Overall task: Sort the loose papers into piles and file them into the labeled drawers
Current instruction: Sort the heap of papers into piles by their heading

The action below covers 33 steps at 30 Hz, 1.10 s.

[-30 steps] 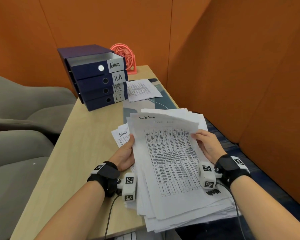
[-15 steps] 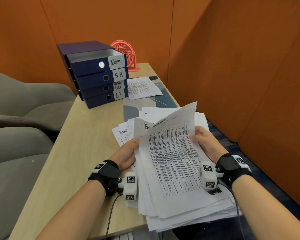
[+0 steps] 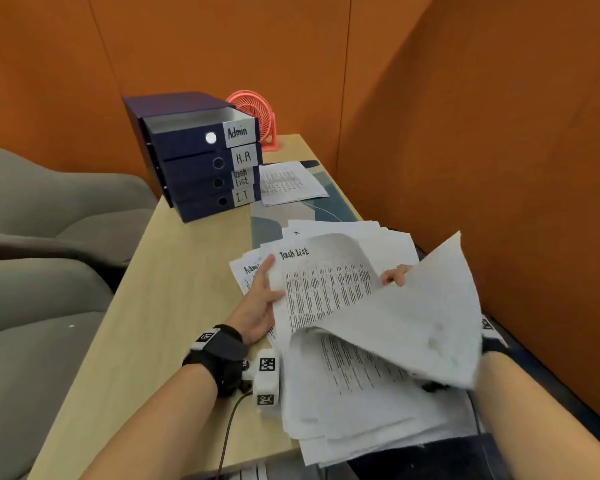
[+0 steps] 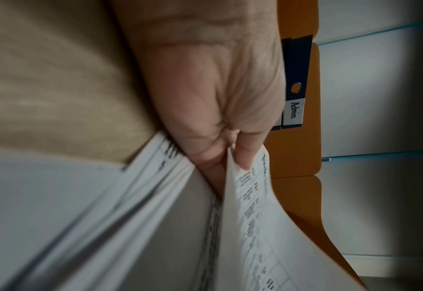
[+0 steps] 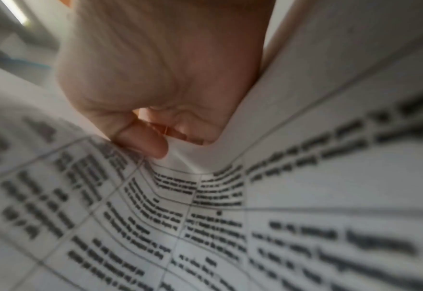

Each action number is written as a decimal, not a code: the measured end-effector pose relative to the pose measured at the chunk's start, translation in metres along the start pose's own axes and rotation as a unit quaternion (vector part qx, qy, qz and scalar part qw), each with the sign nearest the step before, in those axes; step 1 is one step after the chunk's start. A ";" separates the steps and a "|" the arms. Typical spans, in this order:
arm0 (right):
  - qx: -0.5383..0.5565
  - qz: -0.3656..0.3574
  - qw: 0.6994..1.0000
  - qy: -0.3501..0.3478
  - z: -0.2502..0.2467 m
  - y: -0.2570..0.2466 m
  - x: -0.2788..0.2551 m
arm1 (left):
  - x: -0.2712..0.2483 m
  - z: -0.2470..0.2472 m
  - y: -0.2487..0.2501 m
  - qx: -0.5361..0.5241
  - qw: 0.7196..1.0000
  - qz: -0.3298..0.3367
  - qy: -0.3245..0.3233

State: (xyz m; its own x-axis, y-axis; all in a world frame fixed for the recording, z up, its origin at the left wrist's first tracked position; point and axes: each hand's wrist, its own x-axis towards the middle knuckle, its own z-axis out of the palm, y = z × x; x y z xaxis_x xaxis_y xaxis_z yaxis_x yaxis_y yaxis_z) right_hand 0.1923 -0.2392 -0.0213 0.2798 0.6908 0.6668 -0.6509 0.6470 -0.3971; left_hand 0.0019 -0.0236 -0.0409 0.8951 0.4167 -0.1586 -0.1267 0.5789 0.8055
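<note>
My left hand (image 3: pixel 257 303) pinches the left edge of the white printed sheet headed "Task List" (image 3: pixel 326 289); the head view shows only long fingers along the paper, while the left wrist view shows the thumb on top and fingers tucked beneath. My right hand (image 3: pixel 395 276) is mostly hidden in the head view behind a limp white sheet (image 3: pixel 413 323) that curls up and over toward me, blank back showing; the right wrist view shows the curled fingers (image 5: pixel 143 141) and thumb nipping its thin edge above blurred, gridded print. Both sheets rise from a thick, ragged stack of loose white paper (image 3: pixel 354 410) lying on the near right corner of the pale wood-grain desk (image 3: pixel 153 323), overhanging its front edge. Farther back stands a navy four-drawer box (image 3: pixel 187 168) with hand-lettered labels, its top drawer pulled out; a coral plastic fan (image 3: pixel 257 109) stands behind it; a separate printed page (image 3: pixel 291 183) lies just beside it.
</note>
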 end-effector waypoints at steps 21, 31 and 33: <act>-0.514 -0.039 0.820 0.251 0.099 -0.015 0.135 | -0.023 0.077 0.134 0.270 0.898 0.345 0.033; -0.553 0.193 0.733 0.345 0.031 0.048 0.090 | 0.012 0.017 0.081 0.358 0.920 0.074 0.144; -0.507 0.126 0.736 0.431 0.021 0.049 0.100 | 0.012 0.013 0.084 0.238 0.947 0.069 0.204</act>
State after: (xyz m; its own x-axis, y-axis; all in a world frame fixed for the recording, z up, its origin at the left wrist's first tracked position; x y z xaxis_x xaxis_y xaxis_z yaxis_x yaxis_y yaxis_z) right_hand 0.1739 -0.1452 0.0391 0.8687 0.4951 0.0161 -0.0211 0.0696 -0.9973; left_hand 0.0077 0.0210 0.0325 0.6317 0.7580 -0.1625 0.0633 0.1585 0.9853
